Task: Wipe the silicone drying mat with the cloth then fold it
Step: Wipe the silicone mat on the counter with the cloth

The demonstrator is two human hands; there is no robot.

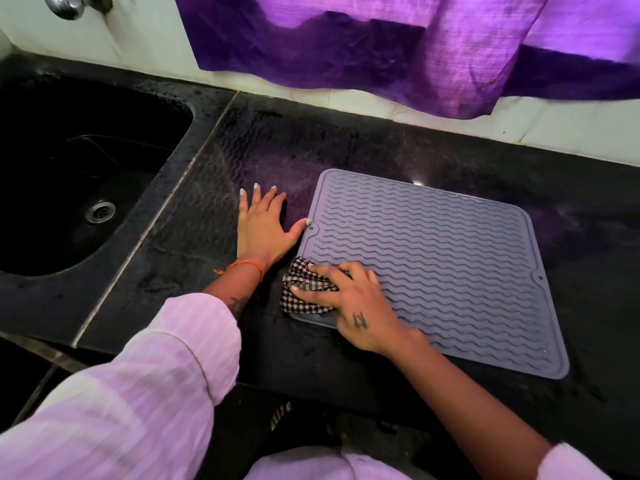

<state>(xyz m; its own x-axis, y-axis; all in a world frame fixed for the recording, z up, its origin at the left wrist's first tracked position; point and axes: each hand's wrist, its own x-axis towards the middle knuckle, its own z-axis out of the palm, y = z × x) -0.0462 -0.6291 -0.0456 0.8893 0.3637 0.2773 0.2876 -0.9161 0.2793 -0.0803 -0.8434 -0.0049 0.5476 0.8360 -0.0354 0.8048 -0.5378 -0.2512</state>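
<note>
Grey wavy-ribbed silicone drying mat (433, 258) lies flat; my right hand (360, 313) grips the black-and-white checked cloth (304, 289) on its corner, left hand (263, 226) spread flat on the black counter (242, 150).

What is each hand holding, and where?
The right hand grips the bunched checked cloth on top, pressing it on the mat. The left hand holds nothing.

A home kitchen, by all signs. Black polished stone table (346, 150) with a dark sink (86, 161) sunk into it at left, metal drain (100, 211) at its bottom. White tiled wall (149, 39) behind, purple curtain (398, 46) hanging over it. Ribbed grey silicone drying mat (450, 254) lying flat on the stone.
</note>
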